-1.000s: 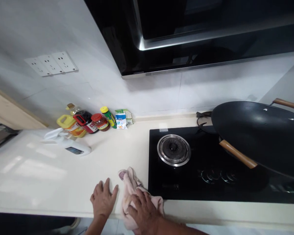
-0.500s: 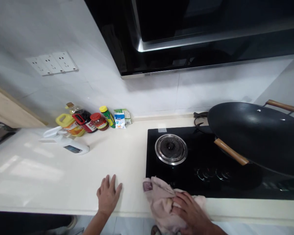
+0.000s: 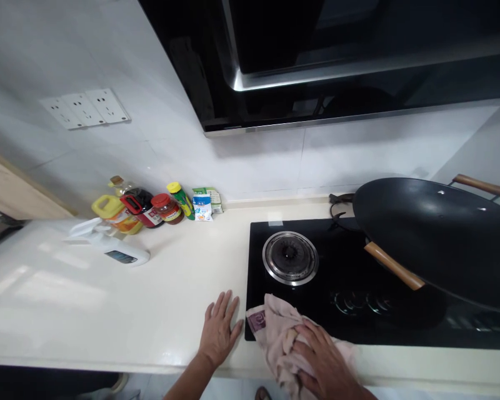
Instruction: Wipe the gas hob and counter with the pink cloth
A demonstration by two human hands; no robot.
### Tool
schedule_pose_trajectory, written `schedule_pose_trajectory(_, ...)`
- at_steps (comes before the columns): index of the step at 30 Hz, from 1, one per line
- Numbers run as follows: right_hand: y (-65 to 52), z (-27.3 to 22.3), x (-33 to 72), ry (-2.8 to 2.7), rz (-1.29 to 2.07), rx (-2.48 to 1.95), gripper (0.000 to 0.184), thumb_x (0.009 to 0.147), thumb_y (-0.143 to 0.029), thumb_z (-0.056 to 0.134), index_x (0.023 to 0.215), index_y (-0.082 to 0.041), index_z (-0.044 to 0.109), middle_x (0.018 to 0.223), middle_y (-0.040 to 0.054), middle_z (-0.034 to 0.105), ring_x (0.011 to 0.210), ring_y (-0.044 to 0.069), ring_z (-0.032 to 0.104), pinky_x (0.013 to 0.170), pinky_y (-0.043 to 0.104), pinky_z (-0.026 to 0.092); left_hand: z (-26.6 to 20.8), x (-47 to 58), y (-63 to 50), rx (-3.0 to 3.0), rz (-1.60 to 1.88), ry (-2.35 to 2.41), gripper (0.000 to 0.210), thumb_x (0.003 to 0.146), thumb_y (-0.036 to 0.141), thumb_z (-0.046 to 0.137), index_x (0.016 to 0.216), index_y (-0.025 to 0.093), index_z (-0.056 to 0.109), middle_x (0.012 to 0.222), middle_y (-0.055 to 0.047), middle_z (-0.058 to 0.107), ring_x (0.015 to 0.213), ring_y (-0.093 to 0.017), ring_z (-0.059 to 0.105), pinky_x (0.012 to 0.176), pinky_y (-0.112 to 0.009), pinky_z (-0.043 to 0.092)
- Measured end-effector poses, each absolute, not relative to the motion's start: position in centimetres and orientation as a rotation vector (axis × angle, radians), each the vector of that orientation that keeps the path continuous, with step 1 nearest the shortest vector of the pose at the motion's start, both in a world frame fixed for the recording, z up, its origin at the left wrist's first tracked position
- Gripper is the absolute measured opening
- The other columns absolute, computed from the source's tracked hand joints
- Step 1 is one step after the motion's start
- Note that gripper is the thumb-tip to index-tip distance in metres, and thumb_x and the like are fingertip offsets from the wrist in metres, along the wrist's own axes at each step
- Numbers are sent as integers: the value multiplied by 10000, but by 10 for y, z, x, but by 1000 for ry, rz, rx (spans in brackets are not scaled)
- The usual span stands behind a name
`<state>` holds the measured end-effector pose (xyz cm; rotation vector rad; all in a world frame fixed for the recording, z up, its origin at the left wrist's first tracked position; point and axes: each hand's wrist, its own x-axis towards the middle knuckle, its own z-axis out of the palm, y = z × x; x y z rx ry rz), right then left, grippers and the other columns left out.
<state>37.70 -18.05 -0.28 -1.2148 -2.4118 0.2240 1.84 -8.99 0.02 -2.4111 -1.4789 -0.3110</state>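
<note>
Under my right hand (image 3: 319, 358) is a crumpled pale pink cloth (image 3: 281, 333), its fingers curled over it. The cloth lies across the front left edge of the black glass cooktop (image 3: 333, 322) and hangs over the counter's front. My left hand (image 3: 220, 330) rests flat on the white countertop (image 3: 175, 300), fingers spread, just left of the cooktop's corner. Behind the cloth sits a round burner (image 3: 290, 258) with a metal ring. A large black wok (image 3: 437, 239) with wooden handles stands over the right side of the cooktop.
A white spray bottle (image 3: 112, 247) lies on the counter at left. Along the wall stand a yellow jug (image 3: 116, 214), a dark red-capped bottle (image 3: 144, 206), a red-lidded jar (image 3: 166, 208), a green bottle (image 3: 181, 200) and packets (image 3: 203, 206). Overhead hangs a black range hood (image 3: 337, 72).
My left hand has slid right along the counter, closer to the cooktop. My right hand has shifted slightly with the cloth, which now covers a bit more of the cooktop's front corner.
</note>
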Motion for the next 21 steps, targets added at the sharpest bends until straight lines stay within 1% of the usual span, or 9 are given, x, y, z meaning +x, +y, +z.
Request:
schedule_pose_trajectory(3, -164, 6, 345, -2362, 289, -1298, 420, 865, -376, 688, 1272, -277, 652, 1538, 72, 520, 1488, 348, 345, 1203, 513, 335, 0, 17, -90, -2396, -306, -1464, 568, 996, 473, 527, 1532, 284, 512, 1616, -82, 491, 1456, -302, 474, 1114, -482, 382)
schedule_pose_trajectory(5, -144, 13, 330, -2332, 303, -1327, 398, 864, -384, 696, 1241, -262, 653, 1537, 72, 512, 1484, 340, 335, 1217, 506, 314, 1, 18, -91, -2392, -297, -1442, 578, 977, 454, 554, 1525, 276, 520, 1611, -83, 499, 1449, -302, 480, 1109, -475, 382)
schedule_pose_trajectory(7, -117, 21, 320, -2291, 276, -1345, 367, 895, -399, 678, 1231, -253, 656, 1513, 76, 527, 1469, 329, 342, 1207, 490, 322, 1, 18, -91, -2385, -298, -1426, 580, 966, 446, 566, 1519, 275, 528, 1601, -83, 512, 1442, -301, 486, 1105, -469, 381)
schedule_pose_trajectory(9, -85, 28, 314, -2220, 217, -1391, 332, 925, -385, 656, 1223, -239, 667, 1469, 93, 556, 1431, 325, 374, 1180, 483, 346, 1, 18, -91, -2378, -313, -1426, 563, 974, 446, 556, 1512, 280, 535, 1593, -82, 523, 1439, -296, 489, 1104, -464, 379)
schedule_pose_trajectory(13, -40, 38, 302, -2052, 141, -1502, 260, 934, -325, 651, 1168, -218, 687, 1354, 114, 613, 1214, 300, 509, 1083, 472, 416, 2, 18, -90, -2391, -339, -1446, 547, 990, 450, 531, 1512, 284, 535, 1592, -83, 524, 1442, -296, 486, 1116, -465, 369)
schedule_pose_trajectory(15, -41, 38, 294, -1996, 106, -1516, 273, 942, -322, 643, 1191, -217, 678, 1358, 118, 605, 1192, 301, 510, 1076, 484, 413, 2, 18, -90, -2399, -332, -1458, 546, 991, 460, 529, 1509, 286, 539, 1592, -82, 524, 1442, -296, 487, 1124, -465, 363)
schedule_pose_trajectory(18, -68, 30, 289, -1982, 51, -1461, 322, 948, -345, 635, 1244, -219, 652, 1418, 125, 559, 1300, 328, 446, 1127, 509, 365, 2, 18, -90, -2412, -326, -1476, 545, 992, 467, 528, 1505, 283, 546, 1591, -80, 526, 1445, -295, 486, 1130, -464, 360)
schedule_pose_trajectory(20, -92, 23, 291, -2016, 72, -1389, 305, 945, -364, 641, 1218, -228, 651, 1381, 117, 567, 1304, 327, 435, 1128, 504, 360, 2, 19, -91, -2413, -336, -1481, 541, 992, 469, 529, 1498, 280, 554, 1590, -81, 527, 1445, -297, 485, 1129, -466, 363)
schedule_pose_trajectory(21, -102, 20, 293, -2036, 110, -1355, 283, 942, -367, 645, 1192, -234, 653, 1332, 108, 584, 1266, 317, 454, 1103, 492, 377, 2, 19, -91, -2411, -341, -1482, 540, 992, 472, 529, 1495, 279, 558, 1591, -81, 526, 1446, -299, 484, 1127, -467, 365)
